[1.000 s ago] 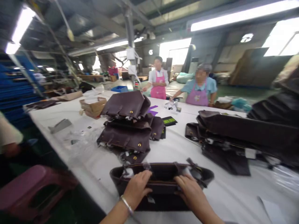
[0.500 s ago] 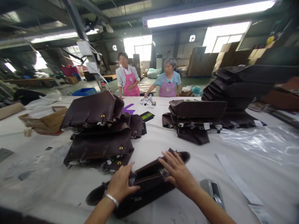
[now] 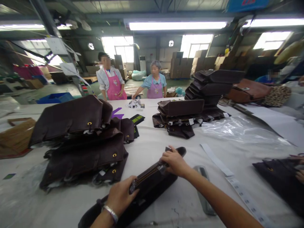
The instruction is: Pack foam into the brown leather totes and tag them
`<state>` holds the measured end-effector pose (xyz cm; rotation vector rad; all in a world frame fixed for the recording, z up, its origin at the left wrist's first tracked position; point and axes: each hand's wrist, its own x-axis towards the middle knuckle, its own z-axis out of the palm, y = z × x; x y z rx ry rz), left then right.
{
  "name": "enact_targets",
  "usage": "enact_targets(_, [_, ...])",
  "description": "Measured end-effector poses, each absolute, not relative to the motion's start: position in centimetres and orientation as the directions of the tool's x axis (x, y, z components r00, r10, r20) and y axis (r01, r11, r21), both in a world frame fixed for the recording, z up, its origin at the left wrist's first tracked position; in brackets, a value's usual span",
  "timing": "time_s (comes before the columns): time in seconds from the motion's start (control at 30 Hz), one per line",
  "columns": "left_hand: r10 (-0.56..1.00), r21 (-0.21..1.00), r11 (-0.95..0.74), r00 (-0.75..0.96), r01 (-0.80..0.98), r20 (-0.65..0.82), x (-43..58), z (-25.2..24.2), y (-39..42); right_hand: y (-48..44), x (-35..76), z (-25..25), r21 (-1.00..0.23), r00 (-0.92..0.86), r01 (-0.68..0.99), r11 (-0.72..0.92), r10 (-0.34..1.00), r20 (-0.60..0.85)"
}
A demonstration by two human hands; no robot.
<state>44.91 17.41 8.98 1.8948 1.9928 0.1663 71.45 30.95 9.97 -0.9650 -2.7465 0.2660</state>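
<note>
In front of me a dark brown handbag (image 3: 152, 190) lies slanted on the white table, its top edge now nearly closed. My left hand (image 3: 122, 194), with a silver bracelet at the wrist, grips the near-left part of that edge. My right hand (image 3: 174, 161) is wrapped over the far-right part, near a bit of clear plastic. Left of the bag rises a stack of similar dark bags (image 3: 83, 158) with gold eyelets. Farther off, a smaller pile (image 3: 180, 109) of them sits ahead of my right hand.
A grey metal tool (image 3: 205, 190) and a strip of white labels (image 3: 218, 161) lie on the right. Clear plastic sheeting (image 3: 242, 129) is beyond them. At the right edge another person's hands (image 3: 300, 167) touch a dark bag (image 3: 282, 180). Two people in pink aprons (image 3: 155, 90) stand across the table.
My fingers have closed onto the bag's top edge, and its opening has narrowed. The view has swung right, bringing another person's hands and bag into sight.
</note>
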Motion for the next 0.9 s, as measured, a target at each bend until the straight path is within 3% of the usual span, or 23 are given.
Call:
enact_targets(0.13, [0.983, 0.409, 0.052, 0.026, 0.911, -0.182, 42.6, 9.5, 18.6, 30.5, 71.1, 11.5, -0.257, -0.741, 0.571, 0.779, 0.625, 0.247])
enact_targets(0.23, [0.983, 0.498, 0.033, 0.061, 0.866, -0.172, 40.1, 8.5, 20.5, 30.0, 71.4, 11.2, -0.276, -0.581, 0.673, 0.686, 0.721, 0.377])
enact_targets(0.3, [0.983, 0.562, 0.016, 0.09, 0.827, -0.16, 38.3, 7.5, 22.0, 29.0, 72.2, 9.7, -0.384, -0.373, 0.747, 0.542, 0.821, 0.433])
enact_targets(0.37, [0.982, 0.619, 0.002, 0.116, 0.786, -0.151, 36.8, 6.6, 23.5, 27.5, 73.2, 7.0, -0.547, -0.162, 0.748, 0.376, 0.902, 0.399])
enact_targets(0.43, [0.977, 0.676, 0.011, 0.137, 0.737, -0.165, 35.7, 5.8, 24.9, 25.3, 74.0, 3.1, -0.704, -0.022, 0.677, 0.215, 0.962, 0.272])
enact_targets(0.53, [0.959, 0.763, 0.066, 0.171, 0.642, -0.227, 35.1, 4.6, 26.4, 21.3, 73.7, -4.1, -0.886, 0.068, 0.455, -0.085, 0.996, -0.06])
enact_targets(0.6, [0.947, 0.803, 0.094, 0.196, 0.589, -0.254, 35.3, 3.8, 27.0, 18.5, 72.3, -8.7, -0.88, 0.101, 0.3, -0.369, 0.929, -0.356])
enact_targets(0.67, [0.944, 0.816, 0.095, 0.209, 0.57, -0.256, 35.8, 3.3, 27.2, 16.1, 70.1, -12.4, -0.793, 0.068, 0.092, -0.602, 0.799, -0.598])
enact_targets(0.77, [0.949, 0.829, 0.055, 0.23, 0.557, -0.217, 36.8, 3.1, 27.0, 13.9, 66.7, -15.9, -0.696, -0.012, -0.146, -0.704, 0.704, -0.71])
enact_targets(0.9, [0.952, 0.874, 0.027, 0.255, 0.485, -0.171, 37.8, 4.0, 26.5, 13.9, 64.9, -17.3, -0.735, 0.063, -0.076, -0.674, 0.733, -0.678])
